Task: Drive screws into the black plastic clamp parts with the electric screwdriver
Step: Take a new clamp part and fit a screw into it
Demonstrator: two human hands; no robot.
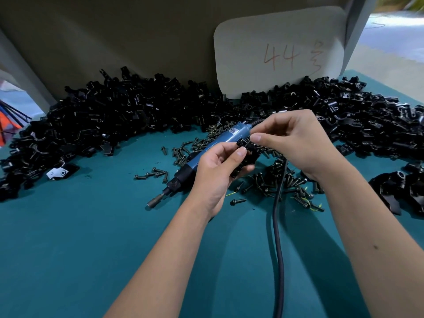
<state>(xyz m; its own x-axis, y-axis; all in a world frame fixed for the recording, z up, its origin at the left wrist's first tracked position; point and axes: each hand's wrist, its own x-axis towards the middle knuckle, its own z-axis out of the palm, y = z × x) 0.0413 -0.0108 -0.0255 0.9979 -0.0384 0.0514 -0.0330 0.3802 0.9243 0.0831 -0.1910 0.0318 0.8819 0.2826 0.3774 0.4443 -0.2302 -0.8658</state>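
Teal table point(80, 249) fills the lower frame. Grey board point(137, 37) stands along its far edge, w/ a pale card point(270, 37) upper right, hand-marked "44" in red plus one character I can't read. Big heap of black clamp parts point(103, 115) arcs across mid-frame, left to right edge, loose on the table, no bin or tray. Smaller scatter of dark screws point(282, 180) at centre, under and around the hands. Electric screwdriver point(206, 154), blue body, lies on the table; long axis diagonal, bit end pointing lower left, cable end upper right; small label on body, too small to read. Black cable point(277, 249) runs down to bottom edge. Left hand point(218, 171) & right hand point(296, 141) meet at centre above the driver, each pinching one small black clamp part point(246, 145) btw thumb and fingertips.
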